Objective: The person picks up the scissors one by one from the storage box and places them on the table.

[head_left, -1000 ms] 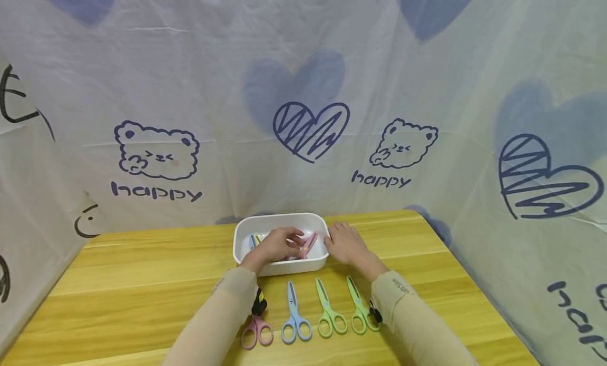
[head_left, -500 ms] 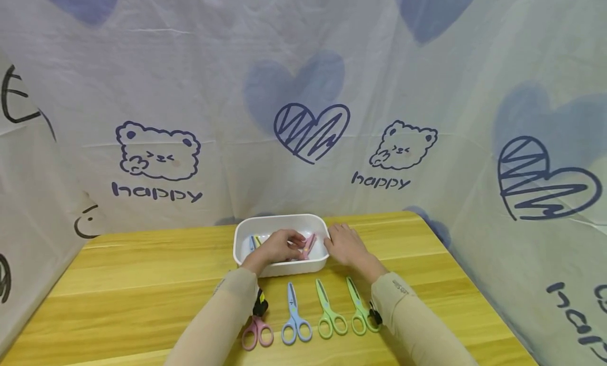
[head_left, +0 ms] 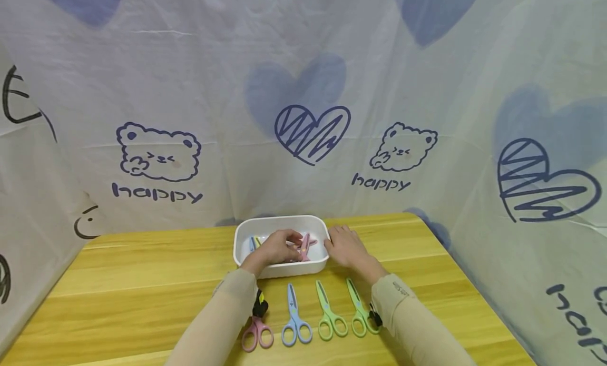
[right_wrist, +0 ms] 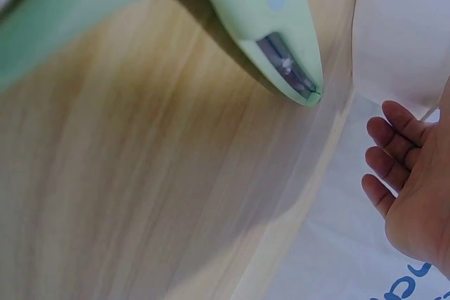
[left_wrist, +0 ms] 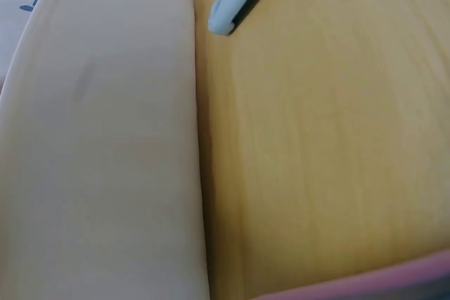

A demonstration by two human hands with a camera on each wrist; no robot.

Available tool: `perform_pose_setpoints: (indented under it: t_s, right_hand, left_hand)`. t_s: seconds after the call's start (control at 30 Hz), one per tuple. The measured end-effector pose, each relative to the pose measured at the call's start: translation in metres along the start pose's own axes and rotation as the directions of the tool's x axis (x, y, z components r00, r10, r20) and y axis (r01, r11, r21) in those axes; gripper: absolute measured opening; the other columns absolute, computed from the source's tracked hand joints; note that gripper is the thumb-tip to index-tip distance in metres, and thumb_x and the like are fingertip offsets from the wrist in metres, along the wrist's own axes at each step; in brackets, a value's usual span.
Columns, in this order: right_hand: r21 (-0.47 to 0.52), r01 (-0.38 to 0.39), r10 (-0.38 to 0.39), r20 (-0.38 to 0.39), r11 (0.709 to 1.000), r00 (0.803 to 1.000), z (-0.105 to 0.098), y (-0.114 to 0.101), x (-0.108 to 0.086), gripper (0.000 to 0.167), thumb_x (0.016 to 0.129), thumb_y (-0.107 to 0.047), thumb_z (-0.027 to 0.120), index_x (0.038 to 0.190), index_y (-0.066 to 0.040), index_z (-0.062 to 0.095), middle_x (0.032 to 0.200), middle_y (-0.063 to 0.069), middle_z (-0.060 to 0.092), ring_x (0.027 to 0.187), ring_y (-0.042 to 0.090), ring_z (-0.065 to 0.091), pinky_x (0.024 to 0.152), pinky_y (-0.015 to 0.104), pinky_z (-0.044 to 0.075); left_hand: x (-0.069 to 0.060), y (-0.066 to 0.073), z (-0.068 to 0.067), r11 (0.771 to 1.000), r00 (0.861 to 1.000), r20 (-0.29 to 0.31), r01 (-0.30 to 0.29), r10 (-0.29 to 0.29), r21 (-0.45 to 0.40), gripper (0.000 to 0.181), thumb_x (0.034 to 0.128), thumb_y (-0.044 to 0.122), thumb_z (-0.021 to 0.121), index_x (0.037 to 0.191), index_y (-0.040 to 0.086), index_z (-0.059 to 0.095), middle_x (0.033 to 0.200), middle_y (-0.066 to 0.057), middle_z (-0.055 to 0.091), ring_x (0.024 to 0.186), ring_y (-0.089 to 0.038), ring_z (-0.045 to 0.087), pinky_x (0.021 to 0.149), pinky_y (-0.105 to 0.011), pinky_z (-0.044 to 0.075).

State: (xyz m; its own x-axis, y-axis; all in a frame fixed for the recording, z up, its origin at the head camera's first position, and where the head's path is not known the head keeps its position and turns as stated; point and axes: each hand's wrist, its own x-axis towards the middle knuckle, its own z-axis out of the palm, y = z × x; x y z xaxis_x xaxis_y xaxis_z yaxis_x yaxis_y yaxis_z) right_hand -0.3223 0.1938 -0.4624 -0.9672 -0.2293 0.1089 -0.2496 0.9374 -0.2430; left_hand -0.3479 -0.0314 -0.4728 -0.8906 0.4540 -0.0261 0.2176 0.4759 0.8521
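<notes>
In the head view, my left hand [head_left: 280, 246] reaches into the white tray [head_left: 280, 271], fingers curled and pinching at pink scissors [head_left: 305, 246]. Their handles are hidden behind the hand. A second pink piece lies across them. Blue and yellow tips [head_left: 254, 243] show at the tray's left end. At the tray's right rim, my right hand [head_left: 348, 245] touches the side. The right wrist view shows this hand [right_wrist: 415, 173] with relaxed, slightly bent fingers beside the tray wall [right_wrist: 401, 33]. The left hand is out of frame in the left wrist view, where the tray wall [left_wrist: 105, 138] fills the left.
On the wooden table [head_left: 142, 282], in front of the tray, lie pink scissors [head_left: 257, 334], blue scissors [head_left: 294, 316] and two green pairs [head_left: 329, 313], [head_left: 361, 310], blades pointing away. A printed cloth [head_left: 227, 92] hangs behind and at the sides.
The pink scissors at my left fingers have turned more upright, and another pink piece now shows crossing behind them. Both hands stay in nearly the same place.
</notes>
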Motion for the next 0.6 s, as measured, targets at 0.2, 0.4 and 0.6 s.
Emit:
perform_pose_setpoints:
  t_s: [0.2, 0.4, 0.6]
  right_hand:
    - [0.0, 0.001, -0.001, -0.001, 1.0, 1.0, 0.0009, 0.0001, -0.0007, 0.039, 0.107, -0.027, 0.05, 0.131, 0.002, 0.06, 0.131, 0.017, 0.063, 0.12, 0.035, 0.053, 0.107, 0.052, 0.043]
    - [0.002, 0.004, -0.004, -0.005, 1.0, 1.0, 0.0015, 0.0005, -0.0005, 0.039, 0.107, -0.027, 0.049, 0.132, 0.002, 0.06, 0.131, 0.017, 0.063, 0.12, 0.035, 0.053, 0.107, 0.052, 0.043]
    - [0.002, 0.004, -0.004, -0.002, 1.0, 1.0, 0.0005, 0.0003, -0.0006, 0.039, 0.107, -0.027, 0.049, 0.131, 0.002, 0.06, 0.132, 0.018, 0.063, 0.121, 0.036, 0.053, 0.107, 0.052, 0.042]
  left_hand:
    - [-0.0017, -0.0002, -0.0024, 0.998, 0.999, 0.022, 0.036, -0.035, -0.057, 0.054, 0.0837, 0.005, 0.084, 0.133, -0.003, 0.063, 0.122, -0.013, 0.07, 0.108, -0.024, 0.066, 0.09, -0.035, 0.058]
    - [-0.002, -0.0013, -0.0033, 0.989, 0.997, 0.049, 0.07, -0.064, -0.132, 0.055, 0.0867, 0.003, 0.082, 0.136, -0.006, 0.059, 0.12, -0.017, 0.07, 0.097, -0.02, 0.069, 0.079, -0.033, 0.061]
    - [-0.0004, -0.0026, -0.0029, 0.987, 0.996, 0.065, 0.073, -0.064, -0.145, 0.053, 0.0884, 0.003, 0.08, 0.136, -0.006, 0.059, 0.112, -0.015, 0.073, 0.091, -0.018, 0.07, 0.078, -0.033, 0.062]
